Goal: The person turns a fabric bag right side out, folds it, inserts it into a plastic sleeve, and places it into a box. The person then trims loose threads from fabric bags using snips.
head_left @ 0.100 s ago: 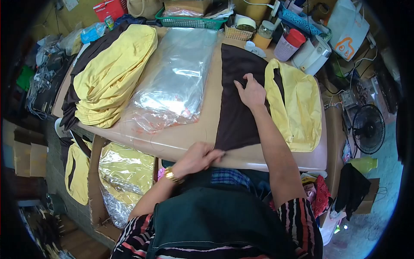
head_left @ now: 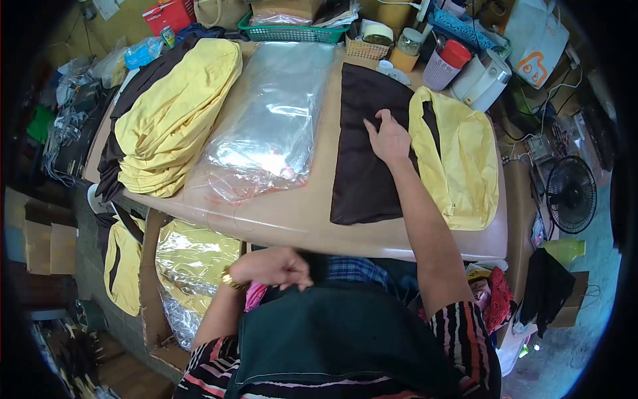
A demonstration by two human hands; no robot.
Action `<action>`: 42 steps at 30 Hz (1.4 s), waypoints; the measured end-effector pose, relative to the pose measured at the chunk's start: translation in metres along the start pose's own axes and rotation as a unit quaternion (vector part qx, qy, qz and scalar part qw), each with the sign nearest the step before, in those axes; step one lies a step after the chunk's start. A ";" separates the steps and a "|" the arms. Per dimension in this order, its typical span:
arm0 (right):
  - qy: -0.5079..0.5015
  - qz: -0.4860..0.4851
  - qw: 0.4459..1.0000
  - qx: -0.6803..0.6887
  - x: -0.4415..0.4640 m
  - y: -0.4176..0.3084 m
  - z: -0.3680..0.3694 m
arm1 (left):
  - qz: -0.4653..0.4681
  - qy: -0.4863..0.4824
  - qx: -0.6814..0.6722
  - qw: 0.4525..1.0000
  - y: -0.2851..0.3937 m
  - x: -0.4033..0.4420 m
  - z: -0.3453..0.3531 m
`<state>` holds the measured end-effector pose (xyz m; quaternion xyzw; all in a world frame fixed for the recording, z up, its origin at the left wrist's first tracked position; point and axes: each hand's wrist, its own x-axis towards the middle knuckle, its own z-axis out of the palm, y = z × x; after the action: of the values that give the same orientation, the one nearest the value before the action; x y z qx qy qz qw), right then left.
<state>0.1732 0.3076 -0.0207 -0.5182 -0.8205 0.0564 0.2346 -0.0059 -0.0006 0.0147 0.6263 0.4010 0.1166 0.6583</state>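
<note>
The right grip [head_left: 392, 141] rests loosely spread on the dark cloth [head_left: 365, 186], which lies flat on the worktop [head_left: 321, 206]; the left grip [head_left: 274, 268] curls near the apron [head_left: 339, 332], whether pinching anything I cannot tell.

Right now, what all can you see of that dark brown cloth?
The dark brown cloth looks like smooth fabric, lying nearly flat on the tan table, with faint creases and a straight left edge. The right hand lies over it, apparently touching. Its right side meets the yellow cloth; whether they're joined, I can't tell.

Tabletop lane [head_left: 321, 186], plastic bags [head_left: 262, 126] left, brown cloth [head_left: 362, 176] right
</note>
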 end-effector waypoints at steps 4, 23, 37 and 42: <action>-0.113 0.051 0.992 0.022 0.002 -0.007 -0.014 | 0.057 0.306 -0.011 0.950 0.006 -0.010 0.002; -0.032 -0.102 0.992 0.065 -0.130 -0.055 -0.028 | 0.053 0.373 -0.108 0.920 -0.026 -0.017 -0.001; -0.018 -0.017 0.969 0.247 -0.133 -0.041 -0.028 | 0.053 0.458 -0.251 0.851 -0.015 0.062 0.019; -0.066 0.007 0.967 0.246 -0.134 -0.050 -0.035 | 0.139 0.470 -0.477 0.730 -0.005 0.065 0.025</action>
<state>0.1946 0.1624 -0.0170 -0.4455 -0.7916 0.2919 0.2996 0.0514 0.0233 -0.0176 0.1437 0.4590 0.6620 0.5748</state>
